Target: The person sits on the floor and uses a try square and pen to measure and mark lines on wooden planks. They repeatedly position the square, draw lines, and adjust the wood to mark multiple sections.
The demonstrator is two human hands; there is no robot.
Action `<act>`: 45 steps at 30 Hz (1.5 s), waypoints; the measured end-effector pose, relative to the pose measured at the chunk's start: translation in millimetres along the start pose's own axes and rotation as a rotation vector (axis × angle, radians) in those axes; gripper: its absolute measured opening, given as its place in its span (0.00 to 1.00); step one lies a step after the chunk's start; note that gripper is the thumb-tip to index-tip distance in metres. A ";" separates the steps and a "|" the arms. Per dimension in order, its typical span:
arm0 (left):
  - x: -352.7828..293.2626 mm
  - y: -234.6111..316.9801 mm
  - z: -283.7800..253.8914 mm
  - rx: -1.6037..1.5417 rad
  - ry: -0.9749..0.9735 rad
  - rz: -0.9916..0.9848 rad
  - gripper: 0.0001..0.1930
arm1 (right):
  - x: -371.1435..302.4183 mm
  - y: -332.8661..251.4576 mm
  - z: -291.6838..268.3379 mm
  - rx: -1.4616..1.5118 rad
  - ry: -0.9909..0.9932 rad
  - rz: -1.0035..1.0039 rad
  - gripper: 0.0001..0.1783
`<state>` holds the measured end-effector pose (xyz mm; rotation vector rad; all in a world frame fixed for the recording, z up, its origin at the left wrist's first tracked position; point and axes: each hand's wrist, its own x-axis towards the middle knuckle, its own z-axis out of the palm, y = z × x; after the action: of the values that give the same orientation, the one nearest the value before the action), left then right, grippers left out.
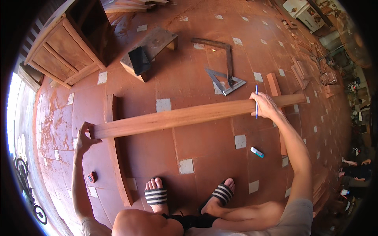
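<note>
A long planed wooden board point(177, 118) lies crosswise in front of me, resting over two wooden beams on the floor, the left beam point(116, 169) and the right beam point(274, 83). My left hand point(82, 138) grips the board's left end, thumb below and fingers above. Toward the other end, my right hand point(266, 106) closes over the board's upper edge. A blue-and-white pen point(256, 90) stands out between that hand's fingers. Beyond the board lie a metal triangle square point(235, 89) and an L-shaped wooden square point(210, 42), partly overlapping.
A red tape measure point(92, 177) lies left of the left beam; a white-and-teal tube point(257, 152) is near my right foot. Farther off stand a low bench point(159, 41) with a dark tray point(139, 61) and a wooden cabinet point(65, 51). Another person point(356, 171) is at far right.
</note>
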<state>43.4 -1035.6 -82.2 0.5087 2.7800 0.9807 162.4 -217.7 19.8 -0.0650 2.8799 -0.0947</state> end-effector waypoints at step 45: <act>95.8 365.9 60.0 -0.260 0.345 0.633 0.30 | 35.2 -293.7 -148.1 1.090 0.459 -0.424 0.17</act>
<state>66.3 -699.3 99.7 1.3358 2.7427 1.6641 100.8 -503.7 174.4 -0.4765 2.7212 -1.8920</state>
